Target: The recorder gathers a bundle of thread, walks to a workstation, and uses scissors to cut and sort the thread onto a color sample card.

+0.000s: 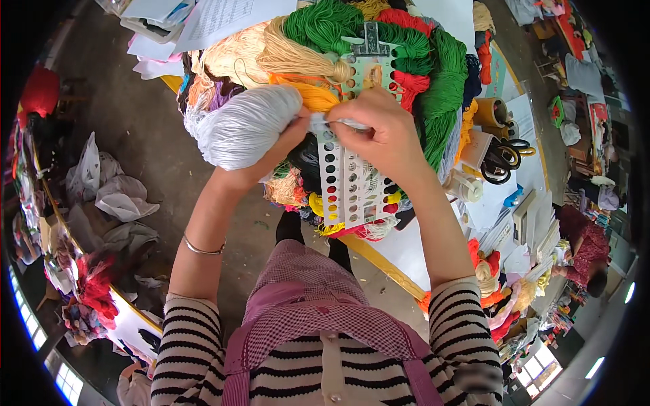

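A thick skein of pale white thread [247, 125] fills my left hand [288, 142], whose fingers close round its narrow end. Just to the right, my right hand [379, 128] pinches the white strands that run from this skein. Both hands are over a long white card with rows of punched holes [352, 189], which hangs down in front of me. A dark metal clip [370, 44] sits at the card's top end. Skeins of orange thread [308, 95], cream thread [305, 51] and green thread [443, 95] are bunched through the holes along its sides.
On the table at right are a yellow-brown tape roll [491, 111], black-handled scissors [504, 159] and a white cup-like container [464, 184]. Printed sheets [217, 24] lie at the far left. Plastic bags [125, 196] rest on the floor. Another person [586, 243] is at far right.
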`<action>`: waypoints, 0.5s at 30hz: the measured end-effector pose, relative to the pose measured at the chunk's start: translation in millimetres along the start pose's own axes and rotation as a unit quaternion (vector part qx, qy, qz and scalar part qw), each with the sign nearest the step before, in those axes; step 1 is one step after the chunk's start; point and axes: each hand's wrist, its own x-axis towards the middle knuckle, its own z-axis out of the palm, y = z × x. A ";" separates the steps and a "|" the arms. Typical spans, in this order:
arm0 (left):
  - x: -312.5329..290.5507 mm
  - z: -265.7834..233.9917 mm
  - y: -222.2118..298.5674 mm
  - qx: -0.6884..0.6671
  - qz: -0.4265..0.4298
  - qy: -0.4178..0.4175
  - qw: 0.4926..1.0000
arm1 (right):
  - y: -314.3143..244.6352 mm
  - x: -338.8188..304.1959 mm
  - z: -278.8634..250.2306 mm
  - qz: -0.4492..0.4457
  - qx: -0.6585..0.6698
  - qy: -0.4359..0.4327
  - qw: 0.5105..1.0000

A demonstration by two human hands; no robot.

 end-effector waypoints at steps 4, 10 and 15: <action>-7.8 -28.4 -1.6 0.098 -0.007 0.031 0.995 | -5.1 0.5 -0.2 0.053 -0.015 0.013 0.998; -11.8 -44.2 -1.8 0.108 -0.069 0.021 0.991 | -10.6 2.9 -3.9 0.097 -0.011 -0.026 0.995; 11.4 -41.2 -22.6 0.207 0.052 0.068 0.975 | -9.9 4.8 -2.0 0.138 -0.007 -0.042 0.990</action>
